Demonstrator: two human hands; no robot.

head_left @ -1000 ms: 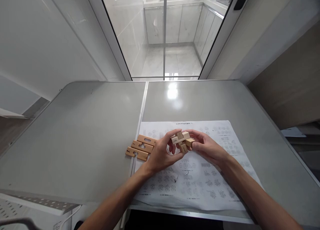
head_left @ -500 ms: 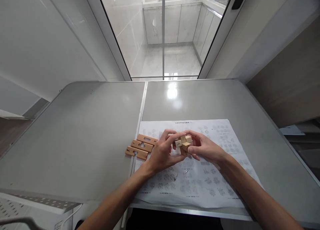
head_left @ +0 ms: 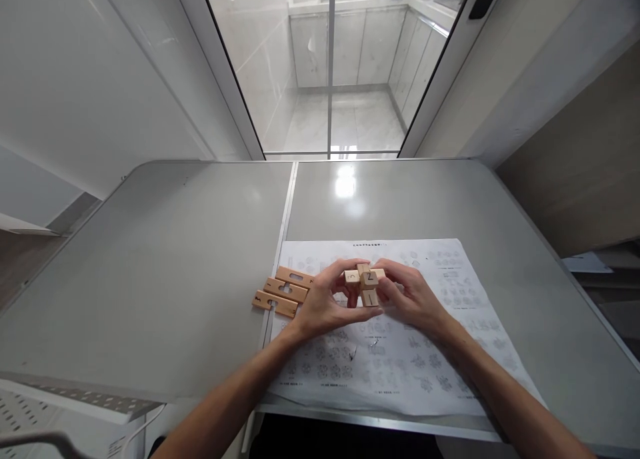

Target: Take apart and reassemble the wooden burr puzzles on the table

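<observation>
A wooden burr puzzle (head_left: 369, 280) of interlocked pale blocks, with dark numbers on the block ends, is held between both hands above the printed sheet. My left hand (head_left: 327, 302) grips it from the left, fingers over the far side and thumb along the near lower edge. On the other side, my right hand (head_left: 407, 292) pinches the right-hand block between thumb and fingers; some fingertips are hidden behind the puzzle. Left of my left hand lie three flat, slotted wooden pieces (head_left: 275, 304) with written numbers, partly on the sheet's edge.
Beneath my hands a large white sheet (head_left: 400, 379) with printed diagrams covers the table's near middle. The grey folding table (head_left: 200, 266) has a metal seam (head_left: 289, 202) across it. A glass door (head_left: 310, 119) stands beyond the far edge. A perforated white unit (head_left: 60, 412) sits at the lower left.
The wooden puzzle has been turned, so its numbered block ends now face me squarely. My right thumb has shifted to the puzzle's right side. The flat pieces stay put.
</observation>
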